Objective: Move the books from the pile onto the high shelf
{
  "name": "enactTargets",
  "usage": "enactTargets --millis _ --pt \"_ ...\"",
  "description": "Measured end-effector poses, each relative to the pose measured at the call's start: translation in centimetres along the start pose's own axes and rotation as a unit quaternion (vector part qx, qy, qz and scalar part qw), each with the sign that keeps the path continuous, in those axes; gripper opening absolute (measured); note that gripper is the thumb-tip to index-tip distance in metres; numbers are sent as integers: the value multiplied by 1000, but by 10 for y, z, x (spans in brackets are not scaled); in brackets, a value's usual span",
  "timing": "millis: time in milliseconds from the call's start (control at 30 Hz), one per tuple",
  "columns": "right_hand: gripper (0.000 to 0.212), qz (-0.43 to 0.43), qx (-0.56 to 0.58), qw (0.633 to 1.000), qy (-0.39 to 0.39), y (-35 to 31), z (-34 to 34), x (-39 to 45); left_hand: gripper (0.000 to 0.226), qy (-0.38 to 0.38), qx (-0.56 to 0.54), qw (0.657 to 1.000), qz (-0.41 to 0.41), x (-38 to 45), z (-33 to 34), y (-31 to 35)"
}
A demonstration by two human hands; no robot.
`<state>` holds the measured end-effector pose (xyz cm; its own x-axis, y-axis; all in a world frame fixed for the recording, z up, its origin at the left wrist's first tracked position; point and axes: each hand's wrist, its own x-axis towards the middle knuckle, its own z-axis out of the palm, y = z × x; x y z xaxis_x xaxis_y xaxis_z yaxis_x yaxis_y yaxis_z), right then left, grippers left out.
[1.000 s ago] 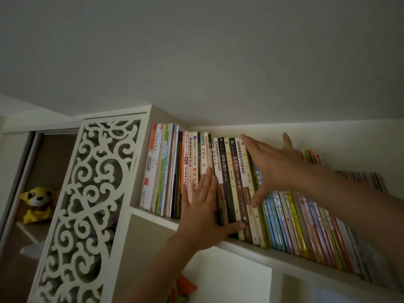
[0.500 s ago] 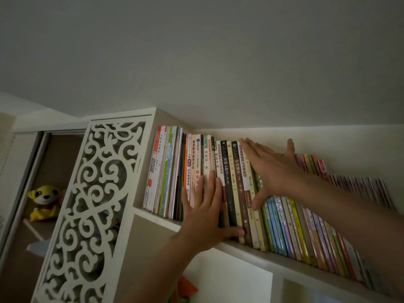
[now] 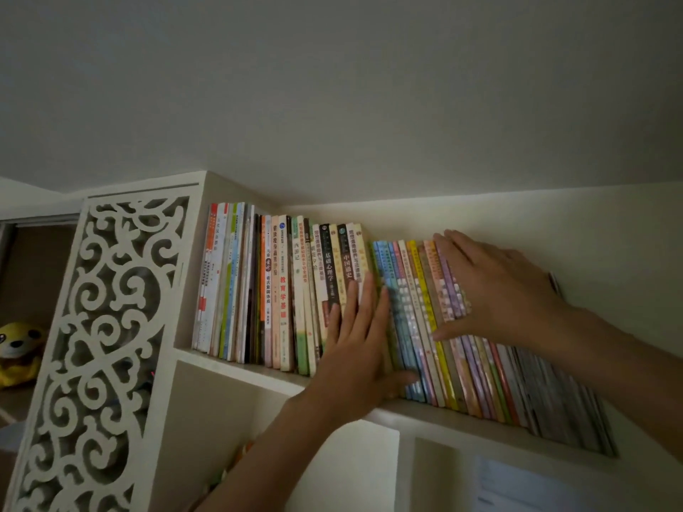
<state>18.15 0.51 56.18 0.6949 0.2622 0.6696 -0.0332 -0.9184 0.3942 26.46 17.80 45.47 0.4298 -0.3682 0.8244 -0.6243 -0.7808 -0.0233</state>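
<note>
A long row of books point(image 3: 281, 290) stands on the high white shelf point(image 3: 236, 367) just under the ceiling. The taller books on the left stand upright; the thin colourful books point(image 3: 414, 319) to their right lean leftward. My left hand point(image 3: 360, 349) lies flat with straight fingers against the spines where the tall books meet the thin ones, thumb along the bottom edge. My right hand point(image 3: 495, 290) is spread flat over the leaning thin books further right, thumb under their spines. Neither hand holds a book. No pile of books is in view.
A white side panel with scrolled cut-outs point(image 3: 92, 345) closes the shelf unit on the left. A yellow plush toy point(image 3: 18, 349) sits in a recess at the far left. More thin books point(image 3: 561, 400) lean at the right end. The ceiling is close above the books.
Both hands have slid to the right along the row. My right hand left the tall dark-spined books and now presses the thin colourful ones; my left hand moved onto the boundary between the two groups.
</note>
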Motion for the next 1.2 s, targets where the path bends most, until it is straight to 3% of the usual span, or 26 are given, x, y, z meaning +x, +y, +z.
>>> enactTargets --millis 167,267,367,400,467,533,933,1133,1200 --pt "132 -8 -15 999 29 -2 -4 -6 111 -41 66 996 -36 2 -3 3" --pt "130 71 20 996 40 21 -12 -37 109 -11 55 998 -38 -2 -7 26" --pt "133 191 204 956 -85 49 -14 -80 109 0 -49 998 31 -4 -3 74" --pt "117 199 234 943 -130 53 -11 -92 110 0 -69 997 43 -3 1 87" --pt "71 179 267 930 -180 55 0 -111 109 0 -91 995 33 1 11 105" --pt "58 147 280 933 -172 52 14 -115 107 -1 -99 995 14 4 17 106" --pt "48 67 251 953 -155 50 19 -120 101 -13 -94 996 4 3 5 100" --pt "38 48 120 986 -105 56 -18 -132 59 -34 -193 981 16 -27 -58 83" --pt "38 19 175 981 -82 60 -37 -135 55 -40 -204 978 9 -43 -90 67"
